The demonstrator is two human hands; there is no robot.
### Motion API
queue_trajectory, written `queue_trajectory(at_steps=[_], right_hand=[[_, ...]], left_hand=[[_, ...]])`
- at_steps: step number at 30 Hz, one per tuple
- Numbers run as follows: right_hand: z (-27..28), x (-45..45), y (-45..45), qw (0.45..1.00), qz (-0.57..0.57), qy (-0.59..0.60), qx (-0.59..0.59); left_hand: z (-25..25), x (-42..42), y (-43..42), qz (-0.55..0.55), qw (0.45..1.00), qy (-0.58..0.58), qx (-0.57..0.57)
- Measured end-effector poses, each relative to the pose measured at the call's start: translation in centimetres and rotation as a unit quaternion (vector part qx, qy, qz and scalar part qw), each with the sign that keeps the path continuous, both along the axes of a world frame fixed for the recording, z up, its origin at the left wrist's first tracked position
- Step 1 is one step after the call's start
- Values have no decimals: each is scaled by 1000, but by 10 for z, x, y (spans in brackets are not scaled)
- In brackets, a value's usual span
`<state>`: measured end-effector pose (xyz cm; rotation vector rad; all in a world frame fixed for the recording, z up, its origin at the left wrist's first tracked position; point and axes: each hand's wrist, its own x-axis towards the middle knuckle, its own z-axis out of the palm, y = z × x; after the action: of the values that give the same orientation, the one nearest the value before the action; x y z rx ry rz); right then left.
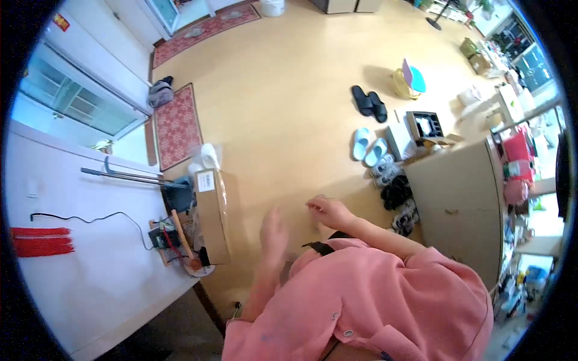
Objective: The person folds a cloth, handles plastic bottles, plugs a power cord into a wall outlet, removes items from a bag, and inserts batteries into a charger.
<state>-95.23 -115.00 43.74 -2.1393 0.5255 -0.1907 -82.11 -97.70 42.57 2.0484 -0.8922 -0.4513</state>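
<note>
I can't read any words or numbers from here. A white label (206,182) is stuck near one end of the long cardboard box (212,225). It has dark print, but the marks are too tiny to make out. A little red sticker (61,22) with yellow marks sits on a white panel (90,39), too blurry to read.

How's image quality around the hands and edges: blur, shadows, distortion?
Head view: black rounded border and bowed lines towards the edges, fisheye-like; left hand smeared, probably motion blur; right hand clearer; soft shadow on the floor near the black slippers.
</note>
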Motion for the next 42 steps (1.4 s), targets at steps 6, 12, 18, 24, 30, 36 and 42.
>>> queue_trajectory(at_steps=[6,12,18,24,30,36,42], right_hand=[[15,1,-115,990,-107,-46,81],[19,22,-182,984,-145,-50,92],[8,90,-236,986,-130,-14,103],[1,200,-309,992,-114,1,47],[23,343,-375,997,-80,9,7],[6,469,-390,997,13,34,63],[-20,634,-412,990,89,92,53]], left_hand=[[50,20,-149,-137,985,-57,-83],[54,45,-218,-120,990,-53,-49],[34,113,-267,-93,989,-103,-49],[11,226,-334,-56,994,-77,-61],[26,369,-383,-9,985,-62,-160],[23,471,-365,69,993,-14,-96],[-18,576,-343,194,980,-12,-37]])
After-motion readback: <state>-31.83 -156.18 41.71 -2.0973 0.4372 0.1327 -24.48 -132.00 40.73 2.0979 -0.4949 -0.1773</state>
